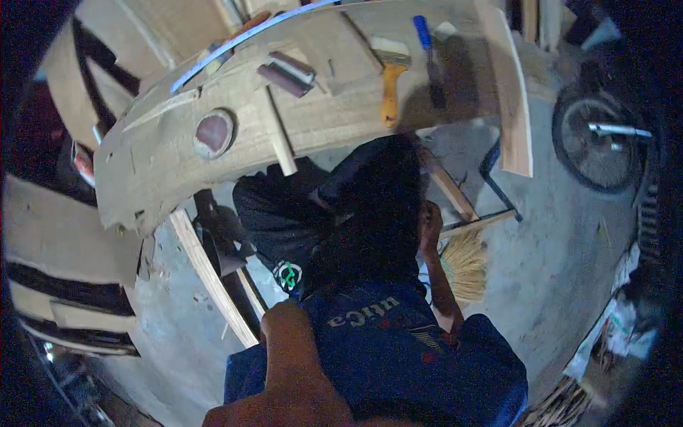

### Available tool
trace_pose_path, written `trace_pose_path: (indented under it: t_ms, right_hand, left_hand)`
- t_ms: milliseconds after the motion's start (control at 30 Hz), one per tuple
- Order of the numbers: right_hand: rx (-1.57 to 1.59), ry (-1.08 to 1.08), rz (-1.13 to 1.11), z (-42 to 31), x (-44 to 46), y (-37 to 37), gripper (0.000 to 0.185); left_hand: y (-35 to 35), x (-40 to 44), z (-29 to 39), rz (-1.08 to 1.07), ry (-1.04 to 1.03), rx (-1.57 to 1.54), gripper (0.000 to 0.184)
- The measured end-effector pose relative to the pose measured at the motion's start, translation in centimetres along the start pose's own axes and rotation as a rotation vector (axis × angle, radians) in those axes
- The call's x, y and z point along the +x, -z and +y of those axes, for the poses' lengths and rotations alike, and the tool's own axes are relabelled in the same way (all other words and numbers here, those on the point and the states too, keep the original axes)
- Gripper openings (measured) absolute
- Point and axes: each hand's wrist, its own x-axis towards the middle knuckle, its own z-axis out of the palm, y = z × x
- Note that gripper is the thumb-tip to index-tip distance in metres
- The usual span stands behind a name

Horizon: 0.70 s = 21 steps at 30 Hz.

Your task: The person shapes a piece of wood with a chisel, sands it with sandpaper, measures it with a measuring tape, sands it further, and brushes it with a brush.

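Note:
My left arm is bent up close to the camera at the bottom; my left hand (277, 411) is cut off by the lower edge and its fingers are hidden. Beside my right thigh hangs my right hand (429, 224), dim, with its fingers curled and no object visible in it. It is near a low wooden frame (455, 192) and a straw broom head (466, 267). In front of my dark trousers stands a wooden workbench (163, 153). On it lie a paintbrush with an orange handle (389, 96), a blue-handled tool (422, 32) and a brownish sanding piece (286, 77).
A round disc (214, 133) and a thin wood strip (279, 135) lie on the bench, the strip overhanging its near edge. A curved board (514, 107) juts out at right. Beyond it stands a wheel (596, 146). Plywood sheets (64, 228) fill the left; a plank (213, 277) leans below.

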Motion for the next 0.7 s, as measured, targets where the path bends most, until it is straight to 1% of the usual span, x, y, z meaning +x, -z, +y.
trace_pose_path:
  t_ms: [67, 133, 200, 233, 300, 367, 433, 500, 533, 600, 633, 700]
  right_hand:
    - [0.06, -0.012, -0.04, 1.8, -0.4, -0.3, 0.016]
    - [0.11, -0.032, -0.061, 1.3, -0.1, -0.2, 0.019]
    - [0.005, -0.203, -0.11, 0.5, 0.3, 0.2, 0.024]
    - [0.007, -0.193, -0.119, 0.8, 0.2, 0.2, 0.024]
    - [-0.051, -0.049, -0.112, 1.9, 0.4, 0.2, 0.027]
    - [-0.027, -0.053, -0.151, 3.9, 0.7, 0.2, 0.027]
    - [-0.006, -0.067, -0.191, 3.1, 0.3, 0.4, 0.026]
    - [0.095, -0.096, -0.143, 1.5, 0.2, 0.1, 0.027]
    - [0.095, -0.087, -0.141, 1.6, 0.4, -0.1, 0.027]
    - [-0.015, 0.094, -0.077, 1.8, 0.5, -0.3, 0.027]
    - [-0.02, 0.097, -0.076, 1.8, 0.6, -0.1, 0.027]
    - [-0.002, -0.008, -0.134, 1.2, 0.5, 0.0, 0.027]
  left_hand:
    - [-0.5, -0.2, 0.3, 0.015, -0.058, 0.003, 0.009]
    - [-1.0, -0.4, 0.7, 0.028, -0.099, 0.009, 0.011]
    - [-1.4, -0.5, 1.1, 0.045, -0.132, 0.011, 0.013]
    - [-1.6, -0.7, 1.3, 0.051, -0.142, 0.014, 0.013]
    - [-2.1, -0.8, 1.8, 0.065, -0.177, 0.025, 0.015]
    - [-2.4, -1.7, 2.2, 0.094, -0.224, -0.008, 0.015]
    - [-2.8, -2.1, 2.6, 0.131, -0.268, -0.04, 0.015]
    - [-2.5, -2.1, 3.3, 0.127, -0.292, -0.059, 0.015]
    - [-2.1, -1.8, 4.0, 0.095, -0.181, -0.035, 0.015]
    - [-1.8, -1.6, 5.0, 0.062, -0.069, -0.016, 0.016]
    - [-1.8, -1.6, 5.2, 0.02, -0.049, -0.03, 0.015]
    - [-1.6, -1.3, 5.3, -0.02, -0.032, -0.042, 0.014]
